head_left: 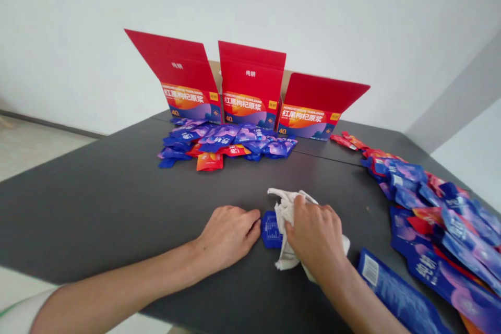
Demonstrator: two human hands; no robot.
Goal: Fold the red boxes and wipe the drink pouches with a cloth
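Observation:
A blue pouch (271,231) with small white print lies flat on the dark table between my two hands. My left hand (230,234) is closed, its thumb and finger gripping the pouch's left end. In my right hand (316,228) is a crumpled white cloth (287,209), bunched under the fingers and pressed onto the pouch. The cloth hides the pouch's right part. Another blue pouch (399,292) with a barcode label lies just right of my right forearm.
Three red cartons with raised lids stand at the back: left (191,102), middle (250,107) and right (307,117). A pile of blue and red pouches (221,138) lies before them on the table (117,193). Another heap of pouches (430,219) spreads along the right, by the wall.

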